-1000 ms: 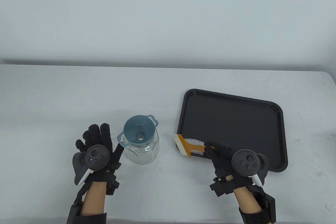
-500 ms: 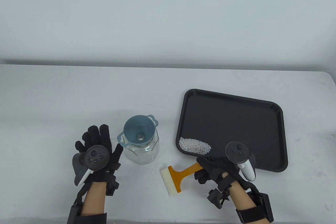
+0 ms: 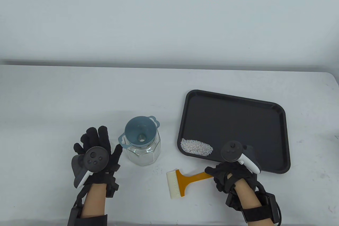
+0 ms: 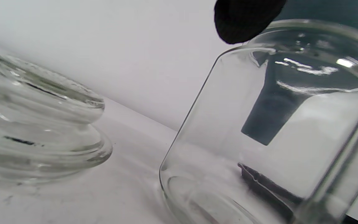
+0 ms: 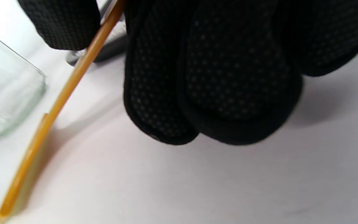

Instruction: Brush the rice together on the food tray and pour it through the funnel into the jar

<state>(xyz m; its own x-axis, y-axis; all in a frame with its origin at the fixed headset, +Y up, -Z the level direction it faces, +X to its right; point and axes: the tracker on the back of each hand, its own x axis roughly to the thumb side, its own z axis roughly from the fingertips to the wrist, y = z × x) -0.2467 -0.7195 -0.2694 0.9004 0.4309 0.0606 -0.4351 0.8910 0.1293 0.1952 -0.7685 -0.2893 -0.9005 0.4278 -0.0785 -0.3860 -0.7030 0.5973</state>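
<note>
Rice (image 3: pixel 196 147) lies gathered in 1 small heap at the near left corner of the black food tray (image 3: pixel 283 136), which rests on the white table (image 3: pixel 53 98). Left of the tray stands the glass jar (image 3: pixel 144 154), upright, with the blue-grey funnel (image 3: pixel 140 131) seated in its mouth; in the left wrist view the funnel's spout shows dark through the glass, and a glass lid (image 4: pixel 39 121) sits on the table just beside the jar.

On the table in front of the tray lies the brush (image 3: pixel 182 181), its white bristles pointing left and its orange handle running right into the right hand (image 3: pixel 229 177). That grip is clamped on the handle: the right wrist view shows the thumb on 1 side of the thin orange edge and the curled fingers (image 5: pixel 210 81) on the other.

Near the jar's left side, the left hand (image 3: pixel 99 146) hovers with fingers straight and spread, its grip apart and holding nothing; 1 fingertip (image 4: pixel 244 18) appears close to the jar's shoulder.
</note>
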